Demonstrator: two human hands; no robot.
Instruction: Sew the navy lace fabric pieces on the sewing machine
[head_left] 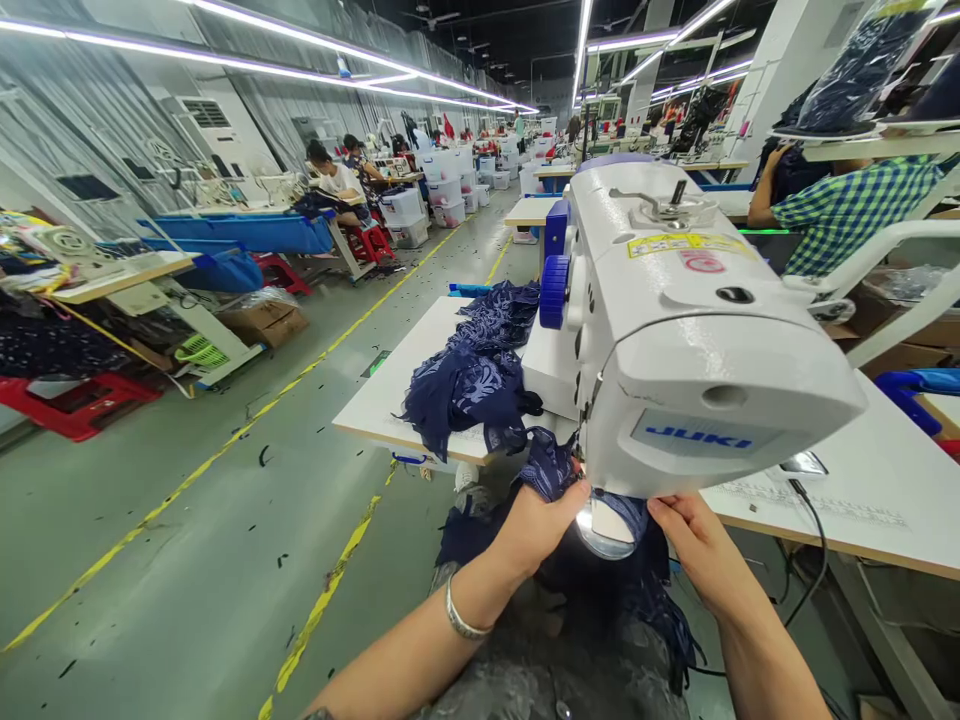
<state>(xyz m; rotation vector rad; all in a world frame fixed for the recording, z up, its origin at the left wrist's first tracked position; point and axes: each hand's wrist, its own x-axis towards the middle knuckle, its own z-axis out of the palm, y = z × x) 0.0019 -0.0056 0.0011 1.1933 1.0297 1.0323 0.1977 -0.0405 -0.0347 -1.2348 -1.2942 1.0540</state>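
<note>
A white JUKI sewing machine [712, 400] fills the right middle of the head view. Under its head, navy lace fabric [553, 465] is draped around the lit metal end of the machine's bed [606, 540] and hangs down over my lap. My left hand [536, 525] pinches the fabric on the left of the needle area, thumb pointing at the bed. On the right side, my right hand [694, 535] grips the fabric edge between thumb and fingers. The needle is hidden behind the machine head. A heap of navy lace pieces [472, 375] lies on the table left of the machine.
The white table [375, 400] ends at a front edge left of me, beside a floor aisle with yellow lines [330, 610]. A black cable [817, 560] hangs at the right. A person in a checked shirt [847, 210] sits beyond; plastic bins [442, 190] stand further back.
</note>
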